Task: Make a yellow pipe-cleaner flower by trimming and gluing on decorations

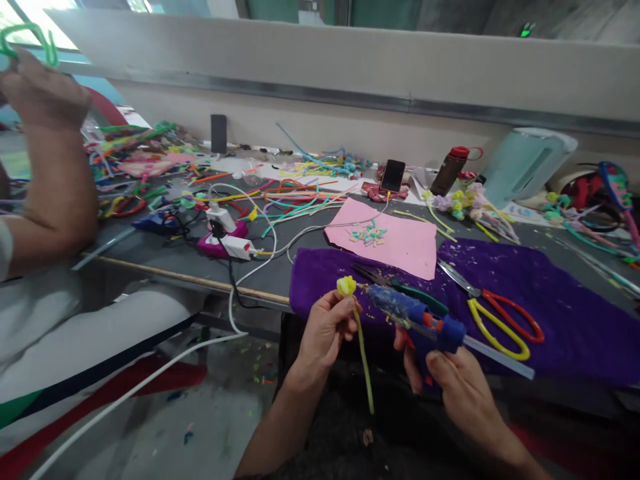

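Pinched in my left hand (327,328) is a yellow pipe-cleaner flower (347,287), its green stem (367,370) hanging down below my fingers. My right hand (457,380) is wrapped round the handle of a blue hot glue gun (405,310), whose nozzle points left, close to the flower head. A clear glue stick (500,357) sticks out of the gun's back end. Behind the gun lie dark-green-handled pliers (417,293), partly hidden. Scissors (505,327) with one red and one yellow handle rest on the purple cloth (565,313) to the right.
Short cut bits (370,233) lie on a pink sheet (410,250). White cables run from a power strip (233,243) across the table edge. Further back are a phone (393,176), a bottle (450,171) and finished flowers (465,200). At left a co-worker's arm (55,153) is raised.
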Demonstrator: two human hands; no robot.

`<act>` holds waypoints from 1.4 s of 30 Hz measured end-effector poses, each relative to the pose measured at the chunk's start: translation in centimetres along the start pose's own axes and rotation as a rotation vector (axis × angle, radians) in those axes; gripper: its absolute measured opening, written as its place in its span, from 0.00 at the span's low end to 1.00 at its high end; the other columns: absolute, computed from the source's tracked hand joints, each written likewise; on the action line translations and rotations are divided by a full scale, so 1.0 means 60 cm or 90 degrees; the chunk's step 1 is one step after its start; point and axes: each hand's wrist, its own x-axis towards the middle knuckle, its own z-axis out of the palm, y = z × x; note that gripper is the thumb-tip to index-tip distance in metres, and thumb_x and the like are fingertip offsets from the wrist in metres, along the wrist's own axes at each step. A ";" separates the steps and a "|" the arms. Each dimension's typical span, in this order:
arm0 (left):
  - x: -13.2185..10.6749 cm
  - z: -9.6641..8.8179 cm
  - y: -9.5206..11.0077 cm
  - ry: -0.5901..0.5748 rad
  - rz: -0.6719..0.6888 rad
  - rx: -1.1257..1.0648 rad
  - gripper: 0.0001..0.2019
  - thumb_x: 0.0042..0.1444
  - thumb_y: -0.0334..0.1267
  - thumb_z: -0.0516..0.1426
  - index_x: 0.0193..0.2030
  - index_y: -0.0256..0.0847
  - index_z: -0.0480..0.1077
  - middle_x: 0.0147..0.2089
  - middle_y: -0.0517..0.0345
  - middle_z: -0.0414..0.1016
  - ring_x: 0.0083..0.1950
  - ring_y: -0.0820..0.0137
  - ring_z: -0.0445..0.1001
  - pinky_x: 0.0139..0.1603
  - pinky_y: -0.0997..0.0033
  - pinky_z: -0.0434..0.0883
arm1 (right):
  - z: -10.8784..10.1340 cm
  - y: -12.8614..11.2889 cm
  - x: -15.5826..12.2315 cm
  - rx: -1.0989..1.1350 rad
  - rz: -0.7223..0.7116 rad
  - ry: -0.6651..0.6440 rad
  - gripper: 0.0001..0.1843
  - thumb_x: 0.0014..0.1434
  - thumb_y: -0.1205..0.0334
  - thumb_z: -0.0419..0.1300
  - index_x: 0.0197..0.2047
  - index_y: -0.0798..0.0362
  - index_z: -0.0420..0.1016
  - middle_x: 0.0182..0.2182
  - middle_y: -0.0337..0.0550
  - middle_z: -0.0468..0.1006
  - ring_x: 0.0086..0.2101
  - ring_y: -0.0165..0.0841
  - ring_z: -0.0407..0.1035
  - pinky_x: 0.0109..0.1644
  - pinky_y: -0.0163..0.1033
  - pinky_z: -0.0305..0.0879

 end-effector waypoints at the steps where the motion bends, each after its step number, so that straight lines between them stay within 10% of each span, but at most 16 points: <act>1: 0.000 0.000 -0.001 -0.002 0.009 0.002 0.09 0.46 0.39 0.61 0.29 0.36 0.66 0.24 0.63 0.69 0.15 0.83 0.62 0.12 0.84 0.57 | 0.000 0.002 -0.002 -0.018 0.000 -0.002 0.17 0.62 0.54 0.44 0.41 0.56 0.67 0.18 0.37 0.64 0.22 0.30 0.59 0.29 0.36 0.57; 16: -0.001 0.001 -0.003 0.022 0.020 0.022 0.11 0.44 0.40 0.62 0.27 0.37 0.65 0.21 0.65 0.68 0.15 0.81 0.61 0.12 0.83 0.56 | -0.002 0.019 0.002 -0.142 -0.031 0.025 0.22 0.62 0.51 0.43 0.22 0.54 0.63 0.20 0.39 0.63 0.26 0.32 0.60 0.34 0.37 0.56; 42: 0.000 -0.005 -0.003 0.033 0.025 0.051 0.11 0.43 0.41 0.62 0.29 0.36 0.67 0.20 0.65 0.67 0.15 0.81 0.60 0.14 0.82 0.56 | -0.009 0.024 -0.007 -0.225 -0.060 0.021 0.15 0.63 0.56 0.44 0.30 0.52 0.65 0.24 0.39 0.66 0.25 0.31 0.61 0.30 0.35 0.59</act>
